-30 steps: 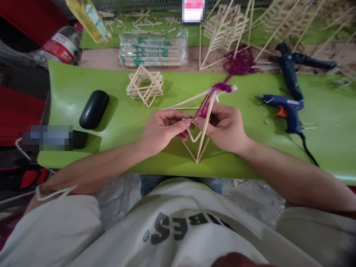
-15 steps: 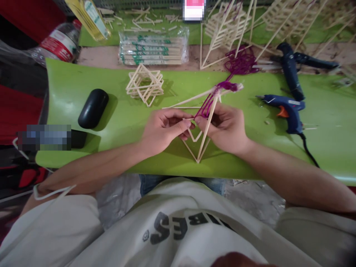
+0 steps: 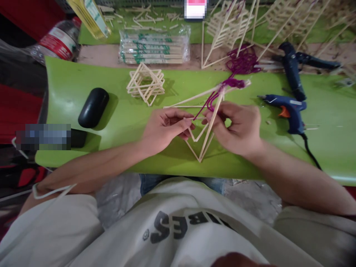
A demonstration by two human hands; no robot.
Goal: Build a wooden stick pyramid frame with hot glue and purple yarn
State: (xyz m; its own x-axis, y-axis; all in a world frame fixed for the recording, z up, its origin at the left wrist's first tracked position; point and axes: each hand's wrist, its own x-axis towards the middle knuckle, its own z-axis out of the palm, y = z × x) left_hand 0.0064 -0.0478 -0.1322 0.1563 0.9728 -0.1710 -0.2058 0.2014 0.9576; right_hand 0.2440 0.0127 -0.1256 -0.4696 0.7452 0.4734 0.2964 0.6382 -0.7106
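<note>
My left hand (image 3: 167,129) pinches one corner of a small triangle of thin wooden sticks (image 3: 196,139) between thumb and fingers. A strand of purple yarn (image 3: 207,102) runs from that corner up to the tied top of a larger stick frame (image 3: 215,128). My right hand (image 3: 236,126) is closed behind one leg of this frame, its thumb and forefinger pinched where yarn strands come down by the triangle's other side. The fingertips partly hide what they grip. Purple yarn is wound around the joint at the frame's top, and one frame corner points toward me.
A stick star (image 3: 146,84) and a black oval case (image 3: 94,107) lie left on the green board (image 3: 125,163). Behind is a pack of chopsticks (image 3: 154,48). A blue glue gun (image 3: 286,109) with a cord lies right, near heaped yarn (image 3: 241,61) and finished-looking stick structures (image 3: 230,26).
My right hand has moved right, away from my left fingertips, widening the gap between them. The frame's top has shifted slightly right. My left hand keeps its pinch on the triangle.
</note>
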